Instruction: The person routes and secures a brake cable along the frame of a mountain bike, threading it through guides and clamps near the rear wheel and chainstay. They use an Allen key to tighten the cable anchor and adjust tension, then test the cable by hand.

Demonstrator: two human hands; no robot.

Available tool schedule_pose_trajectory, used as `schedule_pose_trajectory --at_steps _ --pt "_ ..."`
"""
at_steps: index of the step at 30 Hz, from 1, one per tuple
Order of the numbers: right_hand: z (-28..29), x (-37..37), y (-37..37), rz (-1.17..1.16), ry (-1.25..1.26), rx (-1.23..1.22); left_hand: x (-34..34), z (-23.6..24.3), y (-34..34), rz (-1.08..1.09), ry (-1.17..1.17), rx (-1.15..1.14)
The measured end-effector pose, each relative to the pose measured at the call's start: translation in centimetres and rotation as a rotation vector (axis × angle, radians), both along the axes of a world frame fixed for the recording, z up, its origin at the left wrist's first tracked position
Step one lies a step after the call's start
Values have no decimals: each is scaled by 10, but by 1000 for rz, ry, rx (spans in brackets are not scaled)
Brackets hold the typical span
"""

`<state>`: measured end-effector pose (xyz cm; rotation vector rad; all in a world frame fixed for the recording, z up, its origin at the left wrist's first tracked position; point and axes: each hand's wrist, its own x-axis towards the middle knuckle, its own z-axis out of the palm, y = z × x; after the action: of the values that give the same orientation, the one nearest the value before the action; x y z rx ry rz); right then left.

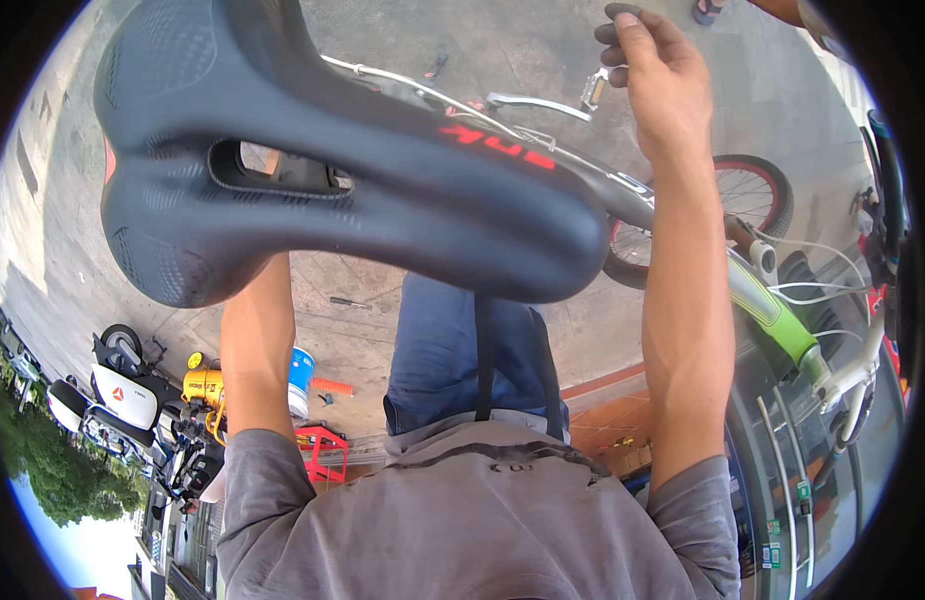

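Note:
A black bicycle saddle (pixel 402 210) with a slotted centre and red lettering fills the upper middle, close to the camera. My left forearm (pixel 257 350) rises behind it; my left hand is hidden there, so its grip cannot be seen. Beyond the saddle's nose, my right hand (pixel 652 80) is raised with grimy fingers curled and thumb against the index finger; anything between them is too hidden to name. A silver crank arm with a pedal (pixel 594 90) is just left of that hand. A bicycle with a green-and-grey frame (pixel 772 305) and red-rimmed wheel (pixel 777 185) lies behind my right arm.
A white scooter (pixel 112 395), a yellow machine (pixel 202 385), a blue bucket (pixel 302 370) and a red stand (pixel 327 455) are lower left. A screwdriver-like tool (pixel 347 302) lies on the concrete. Metal rails (pixel 797 480) are lower right. Another person's sandalled foot (pixel 707 12) shows at the top right.

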<state>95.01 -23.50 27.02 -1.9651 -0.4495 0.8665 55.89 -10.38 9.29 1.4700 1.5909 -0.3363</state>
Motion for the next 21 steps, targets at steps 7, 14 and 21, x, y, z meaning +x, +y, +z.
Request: schedule_pose_trajectory --at_steps 7,14,21 --pt "-3 -109 -123 50 157 179 24 27 -19 97 -102 24" --pt "-47 -203 -133 571 396 0 15 21 -27 110 -193 82" --pt "-118 -274 -93 234 278 171 10 30 -29 80 -253 152"
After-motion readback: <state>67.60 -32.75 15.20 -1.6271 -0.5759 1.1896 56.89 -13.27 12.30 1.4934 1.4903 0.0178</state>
